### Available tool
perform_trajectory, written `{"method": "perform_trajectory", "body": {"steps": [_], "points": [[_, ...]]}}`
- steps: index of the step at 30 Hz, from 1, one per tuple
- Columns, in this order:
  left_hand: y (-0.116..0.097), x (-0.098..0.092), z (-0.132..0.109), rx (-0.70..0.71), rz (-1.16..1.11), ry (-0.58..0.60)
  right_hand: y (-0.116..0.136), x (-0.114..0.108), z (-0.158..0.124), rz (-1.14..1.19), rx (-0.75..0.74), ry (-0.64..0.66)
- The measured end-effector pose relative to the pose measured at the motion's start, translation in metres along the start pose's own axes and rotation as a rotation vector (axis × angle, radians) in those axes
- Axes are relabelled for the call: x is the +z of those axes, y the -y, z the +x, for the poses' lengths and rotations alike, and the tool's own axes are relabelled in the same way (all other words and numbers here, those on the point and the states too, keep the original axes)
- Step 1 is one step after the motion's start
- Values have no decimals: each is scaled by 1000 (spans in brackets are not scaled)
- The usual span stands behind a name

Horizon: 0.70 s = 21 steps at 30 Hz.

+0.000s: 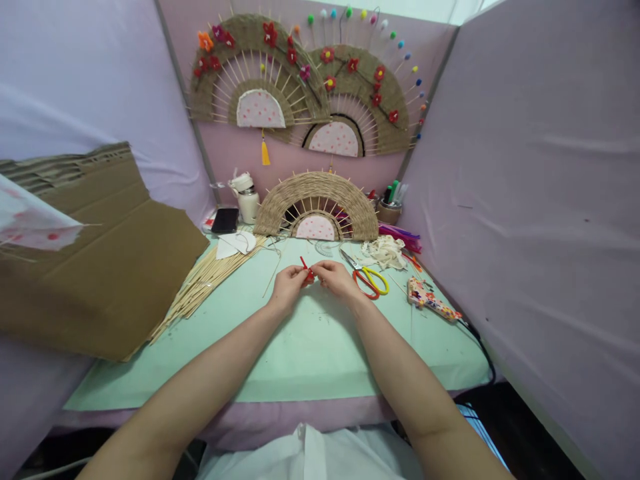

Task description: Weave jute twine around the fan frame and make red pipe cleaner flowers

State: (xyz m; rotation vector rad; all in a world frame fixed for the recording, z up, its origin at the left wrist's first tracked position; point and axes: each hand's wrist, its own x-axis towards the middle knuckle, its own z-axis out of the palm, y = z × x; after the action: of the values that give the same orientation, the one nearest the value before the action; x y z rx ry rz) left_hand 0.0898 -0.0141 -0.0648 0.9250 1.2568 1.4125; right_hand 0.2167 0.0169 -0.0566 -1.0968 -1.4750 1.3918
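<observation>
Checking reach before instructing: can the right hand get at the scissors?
Probably yes: the scissors lie just beside the right hand with nothing on top, though that hand is busy with the red piece.

I saw a white, softly creased garment (360,459), a raised band (314,459) running down its front from a small peaked fold (302,428). The left hand (290,287), right hand (336,278) and slim forearms (215,363) were bare.

Soft, pretty even light, brightest at the far pale strip (440,10). Faint shadows on the surface (320,360), wide-angle warp on the 2 side walls (530,180), tiny red piece (309,275) kinda mushy.
</observation>
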Motion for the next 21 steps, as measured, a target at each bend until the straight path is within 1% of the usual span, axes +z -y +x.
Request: {"method": "perform_trajectory", "body": {"steps": [3, 6, 11, 16, 19, 21], "points": [[-2, -1, -2, -6, 13, 70, 3, -3, -2, 137, 129, 56], [-1, -3, -3, -1, 21, 117, 4, -5, -3, 213, 193, 91], [5, -4, -1, 17, 21, 126, -2, -6, 1, 243, 188, 100], [11, -3, -1, 85, 62, 112, -6, -3, 2, 246, 181, 106], [11, -2, 0, 127, 105, 86, -5, -4, 3, 231, 187, 84], [8, -1, 1, 121, 105, 73, -3, -8, 5, 226, 180, 55]]}}
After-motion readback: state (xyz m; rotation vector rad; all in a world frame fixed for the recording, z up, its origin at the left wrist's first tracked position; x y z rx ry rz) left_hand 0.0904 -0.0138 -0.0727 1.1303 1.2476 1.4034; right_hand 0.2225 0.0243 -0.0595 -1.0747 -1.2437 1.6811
